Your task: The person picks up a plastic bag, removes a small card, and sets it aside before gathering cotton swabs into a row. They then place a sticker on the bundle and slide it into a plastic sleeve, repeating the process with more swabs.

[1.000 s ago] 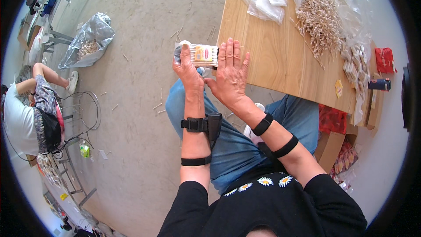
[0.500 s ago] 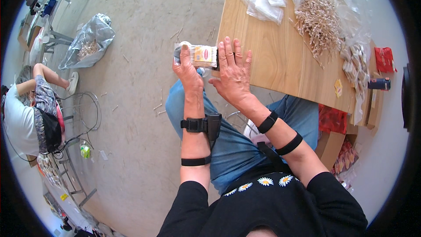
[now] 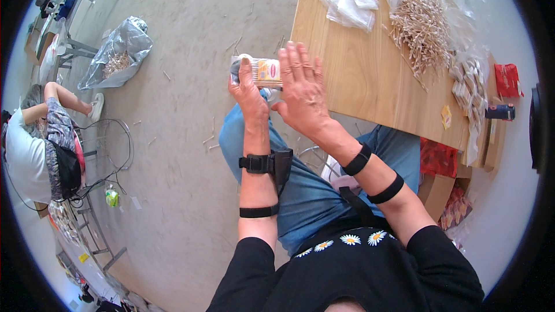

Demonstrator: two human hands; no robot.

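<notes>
My left hand [image 3: 248, 97] is closed around a clear pack of cotton swabs [image 3: 267, 70], thumb on top. The pack has an orange and white label with a red mark, and lies level over the floor just left of the table corner. Flat and outstretched, my right hand [image 3: 302, 89] rests against the pack's right end and hides it. Its fingers point away from me and grip nothing. On the wooden table [image 3: 347, 75], to the right, lies a large heap of loose cotton swabs [image 3: 417, 32] spilling from a clear plastic bag [image 3: 468, 14].
Flat clear bags [image 3: 348, 3] lie at the table's far side. A yellow packet [image 3: 446, 116], a red pouch [image 3: 507, 79] and a dark can [image 3: 500, 111] are at right. Below stands a cardboard box [image 3: 432, 193]. Leftward are a swab-filled bag [image 3: 133, 52] and a seated person [image 3: 29, 159].
My right hand has shifted left onto the pack's end, covering the dark edge that showed there before. My left hand and the pack have barely moved.
</notes>
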